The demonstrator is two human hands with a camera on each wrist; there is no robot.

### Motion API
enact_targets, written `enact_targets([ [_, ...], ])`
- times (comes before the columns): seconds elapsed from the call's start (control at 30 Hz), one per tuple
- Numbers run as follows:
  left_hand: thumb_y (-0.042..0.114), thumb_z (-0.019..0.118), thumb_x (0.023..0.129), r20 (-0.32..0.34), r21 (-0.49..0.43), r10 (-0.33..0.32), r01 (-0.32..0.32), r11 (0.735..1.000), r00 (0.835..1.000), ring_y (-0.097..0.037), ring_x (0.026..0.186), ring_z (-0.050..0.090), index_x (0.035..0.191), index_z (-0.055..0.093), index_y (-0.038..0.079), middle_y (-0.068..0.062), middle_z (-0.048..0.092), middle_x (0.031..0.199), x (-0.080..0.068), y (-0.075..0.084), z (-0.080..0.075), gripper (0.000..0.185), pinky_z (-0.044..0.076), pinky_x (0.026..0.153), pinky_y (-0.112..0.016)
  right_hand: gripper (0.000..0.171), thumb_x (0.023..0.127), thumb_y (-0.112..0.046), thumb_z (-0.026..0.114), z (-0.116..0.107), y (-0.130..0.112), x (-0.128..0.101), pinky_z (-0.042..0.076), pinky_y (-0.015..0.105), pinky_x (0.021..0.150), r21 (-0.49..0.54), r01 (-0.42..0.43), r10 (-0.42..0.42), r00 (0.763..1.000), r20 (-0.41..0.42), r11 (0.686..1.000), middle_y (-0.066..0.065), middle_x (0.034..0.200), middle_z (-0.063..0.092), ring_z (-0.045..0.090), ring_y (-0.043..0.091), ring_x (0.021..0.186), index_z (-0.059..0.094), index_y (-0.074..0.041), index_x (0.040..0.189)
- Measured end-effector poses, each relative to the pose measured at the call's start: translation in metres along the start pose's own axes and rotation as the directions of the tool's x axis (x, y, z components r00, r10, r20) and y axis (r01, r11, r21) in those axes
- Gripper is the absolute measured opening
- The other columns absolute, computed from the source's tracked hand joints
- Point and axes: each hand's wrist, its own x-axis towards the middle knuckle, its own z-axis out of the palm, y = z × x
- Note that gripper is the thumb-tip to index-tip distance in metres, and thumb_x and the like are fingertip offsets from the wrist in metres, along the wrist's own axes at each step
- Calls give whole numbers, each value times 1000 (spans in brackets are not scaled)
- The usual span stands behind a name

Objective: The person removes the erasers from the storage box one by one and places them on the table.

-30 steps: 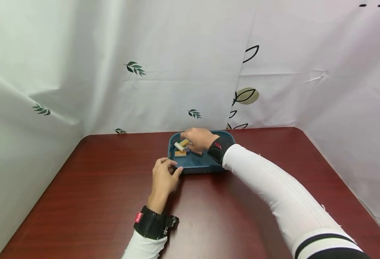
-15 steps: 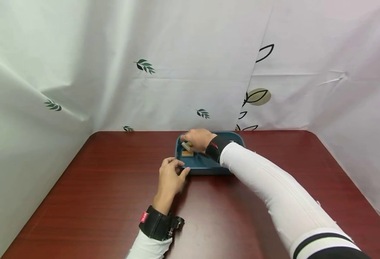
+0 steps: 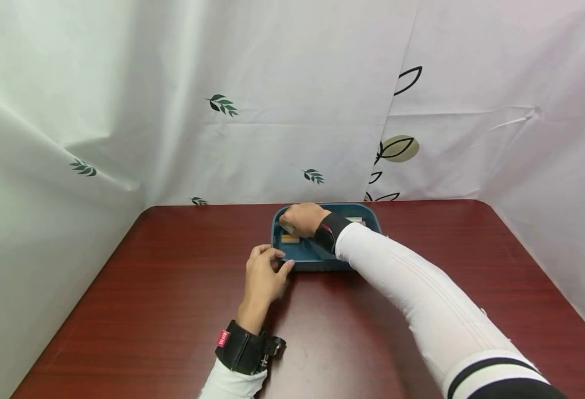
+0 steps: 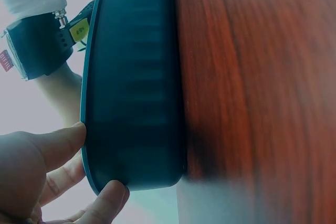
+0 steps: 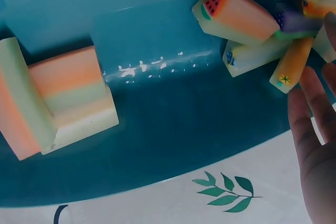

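The blue tray [image 3: 322, 257] is set at the far middle of the counter [image 3: 147, 310]; its near left corner is pinched by the left hand [image 3: 264, 275], thumb and fingers curled on the rim; the right hand [image 3: 299, 218] is reached inside over the erasers [image 5: 247, 30]; whether its grip holds one cannot be told.

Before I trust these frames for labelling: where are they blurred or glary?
Head view: sharp, evenly lit, soft shadows under the arms. Left wrist view: the table blurs toward the bottom, and the tray is dim against a washed-out background. Right wrist view: clear, with glare specks on the tray floor.
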Motion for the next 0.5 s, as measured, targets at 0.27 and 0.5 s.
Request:
enact_targets([
  [0.27, 17, 79, 83, -10, -2, 9, -9, 1000, 1000, -27, 88, 63, 94, 71, 4, -17, 55, 119, 1, -1, 0, 19, 53, 77, -40, 11, 92, -10, 66, 4, 0, 1, 52, 33, 70, 7, 22, -21, 997, -71, 1000, 6, 91, 67, 63, 19, 83, 69, -11, 103],
  [0.5, 17, 79, 83, -19, 2, 18, -18, 1000, 1000, -26, 87, 62, 92, 71, 4, -16, 56, 117, 0, -1, 0, 18, 52, 76, -40, 9, 95, -10, 59, 5, -1, 1, 44, 29, 62, 20, 31, -29, 996, -84, 999, 2, 78, 56, 52, 15, 70, 66, -10, 89],
])
